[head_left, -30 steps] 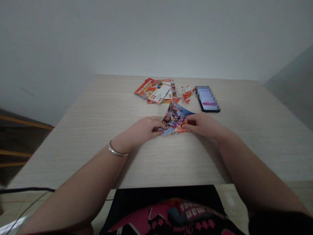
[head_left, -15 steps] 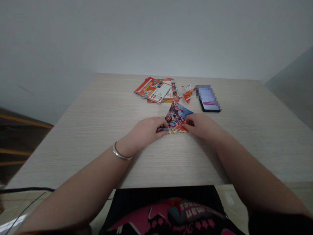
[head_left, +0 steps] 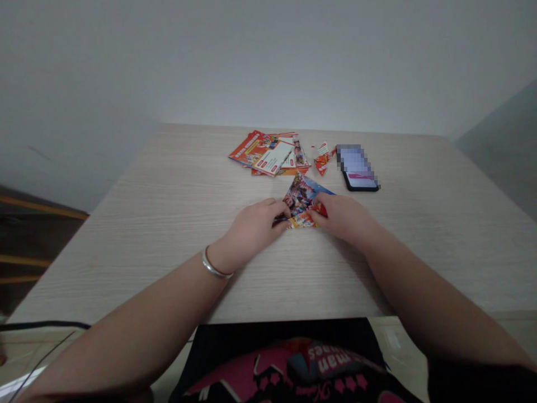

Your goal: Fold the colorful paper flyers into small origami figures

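The left hand [head_left: 258, 229] is nearly closed, thumb and fingers pinching the near-left edge of a glossy printed sheet [head_left: 304, 193]; the right hand [head_left: 346, 221] grips its right side just as narrowly. The sheet sits between them above the desk [head_left: 168, 190], bent upward at the near edge. Uneven pulling could tear or crease it crooked. Its far corner points at the leaflets [head_left: 260, 157], near enough that a push might nudge them.

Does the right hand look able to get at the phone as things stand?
Probably yes: the phone lies just beyond the right hand; nothing seems between them, though that hand is gripping the colourful paper.
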`<action>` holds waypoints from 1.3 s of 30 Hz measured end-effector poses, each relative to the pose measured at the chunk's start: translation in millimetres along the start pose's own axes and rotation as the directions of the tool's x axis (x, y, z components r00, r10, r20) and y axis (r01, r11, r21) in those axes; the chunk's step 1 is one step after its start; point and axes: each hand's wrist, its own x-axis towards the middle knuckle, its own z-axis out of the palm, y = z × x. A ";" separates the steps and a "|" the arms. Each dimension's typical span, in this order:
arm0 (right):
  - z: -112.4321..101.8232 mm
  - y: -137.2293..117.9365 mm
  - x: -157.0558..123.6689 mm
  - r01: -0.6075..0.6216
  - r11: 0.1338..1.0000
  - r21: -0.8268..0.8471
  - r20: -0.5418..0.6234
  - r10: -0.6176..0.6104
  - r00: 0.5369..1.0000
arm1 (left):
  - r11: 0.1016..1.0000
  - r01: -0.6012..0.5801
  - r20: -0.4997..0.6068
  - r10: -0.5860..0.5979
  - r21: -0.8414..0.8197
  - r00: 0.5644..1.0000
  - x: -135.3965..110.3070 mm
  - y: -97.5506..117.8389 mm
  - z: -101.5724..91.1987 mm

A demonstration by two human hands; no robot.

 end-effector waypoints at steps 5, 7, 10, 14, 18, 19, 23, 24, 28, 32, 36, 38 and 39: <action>1.3 1.8 -1.2 -0.039 0.992 0.117 0.012 0.038 0.999 | 0.999 -0.025 -0.006 0.025 -0.039 1.000 0.3 -1.0 -0.5; 3.0 1.9 -0.8 -0.056 0.988 0.147 0.015 0.054 0.998 | 0.997 -0.043 -0.008 0.043 -0.064 0.999 0.0 -2.9 -0.3; 5.8 2.4 0.5 -0.044 0.988 0.151 0.008 0.044 0.999 | 0.995 -0.066 -0.007 0.065 -0.074 0.998 -0.5 -5.9 0.0; 6.4 5.3 2.3 0.033 0.986 0.163 -0.001 -0.033 0.999 | 0.992 -0.106 0.012 0.107 -0.075 0.994 -1.5 -8.5 -1.0; 4.6 11.7 3.8 0.037 0.968 0.247 -0.011 -0.035 0.999 | 0.990 -0.116 0.022 0.118 -0.073 0.993 -1.9 -10.2 -3.2; 4.5 13.6 4.3 0.026 0.965 0.261 -0.013 -0.024 1.000 | 0.989 -0.131 0.028 0.133 -0.064 0.991 -1.8 -10.8 -3.9; 6.6 19.6 7.0 -0.004 0.962 0.275 -0.009 0.007 1.000 | 0.973 -0.231 0.089 0.230 -0.009 0.969 -0.9 -13.8 -6.2; 7.3 20.5 7.8 -0.005 0.963 0.270 -0.007 0.007 1.000 | 0.966 -0.257 0.103 0.255 0.005 0.961 -0.7 -14.5 -6.4; 8.7 23.1 10.6 0.011 0.968 0.252 -0.007 -0.009 1.000 | 0.947 -0.316 0.134 0.306 0.057 0.942 -1.1 -15.2 -5.4; 9.0 25.3 11.8 0.002 0.967 0.255 -0.010 0.001 1.000 | 0.936 -0.342 0.127 0.330 0.087 0.935 -2.9 -13.2 -4.8; 7.2 25.6 10.9 -0.033 0.966 0.257 0.001 0.034 0.999 | 0.927 -0.361 0.125 0.347 0.108 0.929 -3.8 -11.5 -5.4; 4.7 24.9 10.1 -0.053 0.965 0.258 0.016 0.051 0.999 | 0.924 -0.363 0.134 0.347 0.122 0.928 -3.6 -11.5 -5.6; 3.3 24.6 9.9 -0.058 0.964 0.261 0.021 0.054 0.998 | 0.923 -0.365 0.138 0.348 0.124 0.927 -3.4 -11.7 -5.7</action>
